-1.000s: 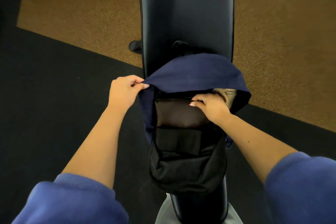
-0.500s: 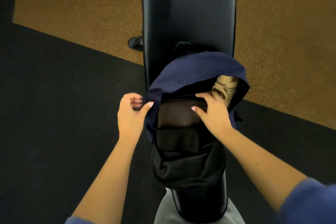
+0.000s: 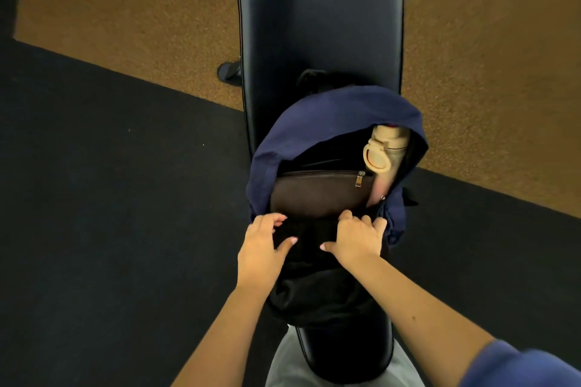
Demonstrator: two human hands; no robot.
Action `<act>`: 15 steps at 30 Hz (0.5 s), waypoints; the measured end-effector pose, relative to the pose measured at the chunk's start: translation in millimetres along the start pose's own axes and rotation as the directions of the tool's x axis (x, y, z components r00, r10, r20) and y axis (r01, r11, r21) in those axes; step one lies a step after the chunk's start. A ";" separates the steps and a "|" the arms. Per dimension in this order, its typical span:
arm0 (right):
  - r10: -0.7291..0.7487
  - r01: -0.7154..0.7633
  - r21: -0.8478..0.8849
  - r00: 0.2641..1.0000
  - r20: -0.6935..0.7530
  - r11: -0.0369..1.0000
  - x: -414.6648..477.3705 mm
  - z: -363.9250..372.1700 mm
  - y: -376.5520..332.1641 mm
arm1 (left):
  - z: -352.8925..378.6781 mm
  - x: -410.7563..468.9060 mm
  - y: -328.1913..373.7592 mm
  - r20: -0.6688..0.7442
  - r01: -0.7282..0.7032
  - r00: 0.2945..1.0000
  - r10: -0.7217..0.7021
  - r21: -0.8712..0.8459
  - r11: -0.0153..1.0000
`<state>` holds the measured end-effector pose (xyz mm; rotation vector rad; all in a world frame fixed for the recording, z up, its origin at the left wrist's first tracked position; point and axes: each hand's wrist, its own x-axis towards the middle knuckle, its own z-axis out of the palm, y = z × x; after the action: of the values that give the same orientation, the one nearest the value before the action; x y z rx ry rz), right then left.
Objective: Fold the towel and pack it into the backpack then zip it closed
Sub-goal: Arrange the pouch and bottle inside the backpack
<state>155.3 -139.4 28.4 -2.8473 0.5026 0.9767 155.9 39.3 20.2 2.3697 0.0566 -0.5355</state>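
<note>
A navy backpack [image 3: 339, 110] lies open on a black padded bench [image 3: 320, 9], with its top flap thrown back. Inside I see a brown zipped inner pocket [image 3: 317, 195] and a beige bottle [image 3: 388, 151] at the right. Below the opening bulges a mass of black fabric [image 3: 314, 286]; I cannot tell whether it is the towel or the bag's front panel. My left hand [image 3: 267, 245] and my right hand [image 3: 358, 239] both grip its upper edge, fingers curled over it and thumbs spread toward each other.
The bench runs away from me down the middle, and one of its feet [image 3: 229, 71] shows at the left. A black floor mat [image 3: 110, 198] lies on both sides, with tan carpet [image 3: 141, 9] beyond. My grey trousers [image 3: 283, 364] straddle the near end.
My left hand let go of the navy flap and came down. My right hand drew back from the inner pocket. Both now hold the black fabric's edge, and the bottle shows more.
</note>
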 end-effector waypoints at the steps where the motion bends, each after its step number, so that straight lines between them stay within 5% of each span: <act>1: -0.020 0.021 0.024 1.000 -0.011 0.999 0.1 0.9 0.9 | -2.3 2.6 -0.1 0.025 -0.043 0.999 0.041 0.080 0.996; 8: -0.267 0.306 0.128 0.929 -0.256 0.943 -3.9 -10.5 10.9 | -10.0 14.4 0.2 0.138 -0.202 0.976 0.169 0.285 0.937; 12: -0.431 0.529 0.263 0.831 -0.351 0.807 1.2 -26.4 16.7 | -10.8 18.5 4.0 0.120 -0.234 0.971 0.208 0.279 0.931; 15: -0.413 0.570 0.415 0.813 -0.411 0.709 8.9 -44.7 27.0 | -16.8 24.0 12.1 0.127 -0.252 0.966 0.224 0.275 0.928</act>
<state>178.8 -175.8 58.9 -2.4017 -0.0207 0.2578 186.1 38.4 29.6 2.5811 -0.3732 -0.5667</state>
